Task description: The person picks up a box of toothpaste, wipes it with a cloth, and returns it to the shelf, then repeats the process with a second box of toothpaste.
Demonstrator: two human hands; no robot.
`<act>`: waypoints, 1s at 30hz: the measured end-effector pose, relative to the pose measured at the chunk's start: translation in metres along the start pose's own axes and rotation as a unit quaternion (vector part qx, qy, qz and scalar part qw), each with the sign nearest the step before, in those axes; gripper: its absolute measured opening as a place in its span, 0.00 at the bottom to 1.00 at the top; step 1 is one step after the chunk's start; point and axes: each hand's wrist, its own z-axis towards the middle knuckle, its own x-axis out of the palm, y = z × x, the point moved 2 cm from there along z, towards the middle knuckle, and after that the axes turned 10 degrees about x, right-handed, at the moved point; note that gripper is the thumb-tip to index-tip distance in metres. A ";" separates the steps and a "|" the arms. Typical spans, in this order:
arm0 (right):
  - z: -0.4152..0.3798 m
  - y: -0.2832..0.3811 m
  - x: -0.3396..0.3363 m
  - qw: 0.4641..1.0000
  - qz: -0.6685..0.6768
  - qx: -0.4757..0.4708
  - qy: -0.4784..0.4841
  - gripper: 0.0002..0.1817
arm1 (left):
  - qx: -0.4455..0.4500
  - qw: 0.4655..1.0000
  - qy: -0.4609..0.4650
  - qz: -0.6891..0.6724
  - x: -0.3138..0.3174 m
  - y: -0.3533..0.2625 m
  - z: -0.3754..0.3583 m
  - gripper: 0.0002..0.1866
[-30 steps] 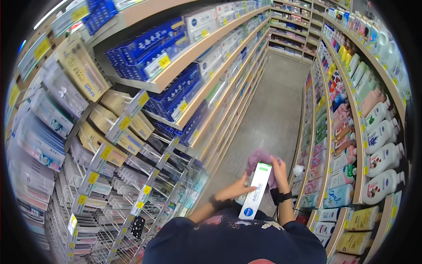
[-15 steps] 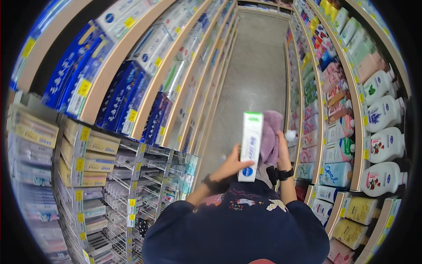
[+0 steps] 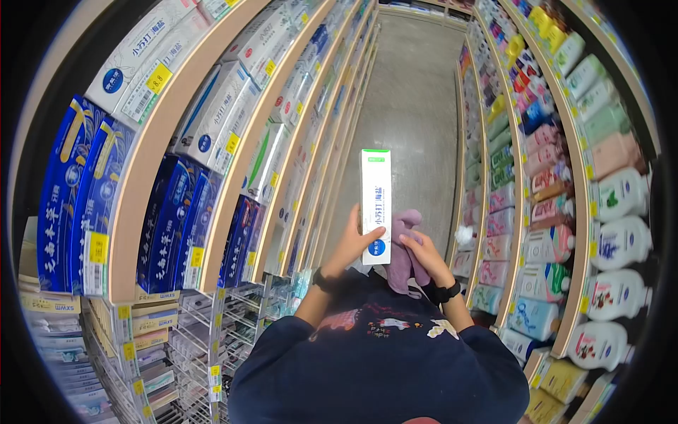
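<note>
A long white toothpaste box [image 3: 376, 191] with a green top end and a blue round mark stands out in front of my chest. My left hand [image 3: 349, 239] is closed on its lower part, thumb across the face. Just right of the box, my right hand [image 3: 428, 260] holds a mauve cloth [image 3: 402, 265], which hangs down between the hands and partly lies behind the box. The fingertips of my right hand press on the cloth.
On the left, shelves [image 3: 236, 187] hold blue boxes [image 3: 65, 191] and white boxes [image 3: 219, 116]; wire racks [image 3: 205, 325] stand below. Shelves with bottles [image 3: 621, 240] and pouches [image 3: 540, 283] line the right. Between them runs a grey floor aisle [image 3: 413, 92].
The box has moved left and forward, away from my body, held in my left hand. My right hand and the cloth have shifted left and lower. The view has turned slightly toward the left shelves.
</note>
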 end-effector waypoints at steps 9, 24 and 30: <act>0.126 0.108 0.008 0.751 -0.600 -0.230 -0.151 0.20 | 0.093 0.963 -0.070 0.245 -0.083 -0.014 0.078 0.49; 0.260 0.163 -0.036 0.945 0.028 -0.232 -0.230 0.23 | -0.015 0.962 -0.139 0.232 -0.136 -0.013 0.098 0.40; 0.293 0.166 -0.011 0.990 0.024 -0.132 -0.044 0.20 | 0.038 0.991 -0.115 0.055 -0.122 -0.016 0.135 0.40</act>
